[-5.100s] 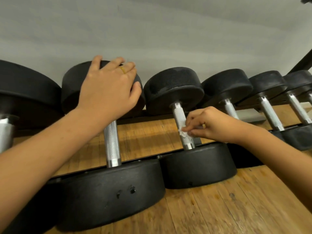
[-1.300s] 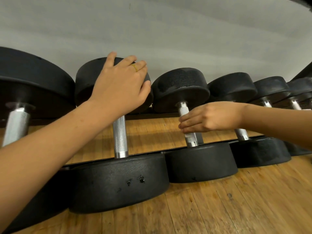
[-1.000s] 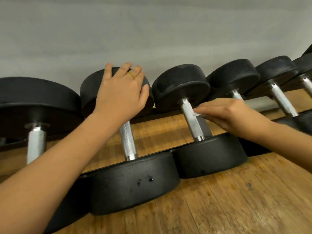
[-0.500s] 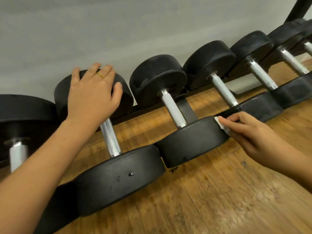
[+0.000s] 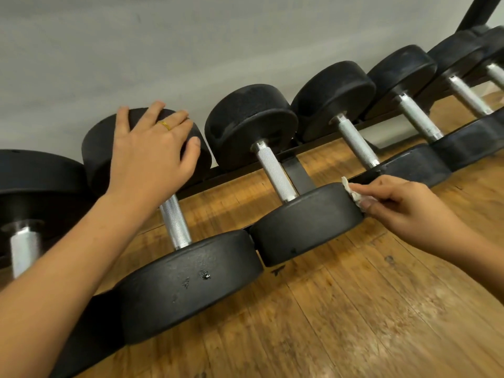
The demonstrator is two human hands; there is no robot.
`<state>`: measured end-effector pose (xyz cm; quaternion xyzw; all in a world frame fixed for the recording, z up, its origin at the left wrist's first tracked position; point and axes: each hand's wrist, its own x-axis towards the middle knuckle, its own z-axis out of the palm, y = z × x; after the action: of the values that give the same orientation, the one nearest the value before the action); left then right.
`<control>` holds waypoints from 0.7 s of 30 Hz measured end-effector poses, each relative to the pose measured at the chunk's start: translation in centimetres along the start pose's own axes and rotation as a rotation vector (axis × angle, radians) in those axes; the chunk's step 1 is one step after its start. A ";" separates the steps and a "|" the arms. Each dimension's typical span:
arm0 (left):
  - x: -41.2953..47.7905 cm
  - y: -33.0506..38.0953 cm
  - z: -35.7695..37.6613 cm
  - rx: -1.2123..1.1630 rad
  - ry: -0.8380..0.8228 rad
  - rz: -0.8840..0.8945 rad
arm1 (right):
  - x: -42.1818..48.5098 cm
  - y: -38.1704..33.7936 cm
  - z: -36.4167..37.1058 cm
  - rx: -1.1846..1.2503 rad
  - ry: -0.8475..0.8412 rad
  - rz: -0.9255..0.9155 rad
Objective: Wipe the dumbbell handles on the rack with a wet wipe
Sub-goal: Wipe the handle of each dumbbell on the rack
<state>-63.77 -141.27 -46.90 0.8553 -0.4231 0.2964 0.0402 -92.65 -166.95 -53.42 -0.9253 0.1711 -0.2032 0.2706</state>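
Note:
Several black dumbbells with knurled silver handles lie in a row on a low black rack (image 5: pixel 300 171). My left hand (image 5: pixel 150 156) rests flat, fingers spread, on the far head of the second dumbbell (image 5: pixel 174 225) from the left. My right hand (image 5: pixel 395 205) pinches a crumpled white wet wipe (image 5: pixel 354 193) against the right edge of the near head of the third dumbbell (image 5: pixel 308 222). That dumbbell's handle (image 5: pixel 275 173) is bare and in full view, and so is the handle (image 5: pixel 356 141) of the one to its right.
A wooden floor (image 5: pixel 341 309) spreads in front of and under the rack. A grey wall (image 5: pixel 191 50) stands right behind the dumbbells. A black post (image 5: pixel 474 12) rises at the top right. The largest dumbbell (image 5: pixel 24 241) is at the far left.
My right hand has left the third dumbbell's handle and moved down and right with the wipe to its near head. My left hand stayed on the second dumbbell. The view tilted.

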 end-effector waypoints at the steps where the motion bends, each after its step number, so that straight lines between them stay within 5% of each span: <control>1: -0.2 0.5 -0.2 -0.041 -0.005 0.019 | 0.3 0.1 -0.1 0.006 -0.005 0.014; 6: -1.4 3.6 0.6 -0.128 -0.048 0.178 | 1.8 0.2 0.1 0.093 -0.005 0.132; 21: -1.5 3.2 2.3 0.132 -0.124 0.225 | 0.6 -0.1 0.0 0.140 -0.009 0.149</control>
<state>-65.77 -143.02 -50.16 0.8199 -0.4975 0.2731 -0.0758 -92.14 -167.09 -53.15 -0.8896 0.2237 -0.1899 0.3499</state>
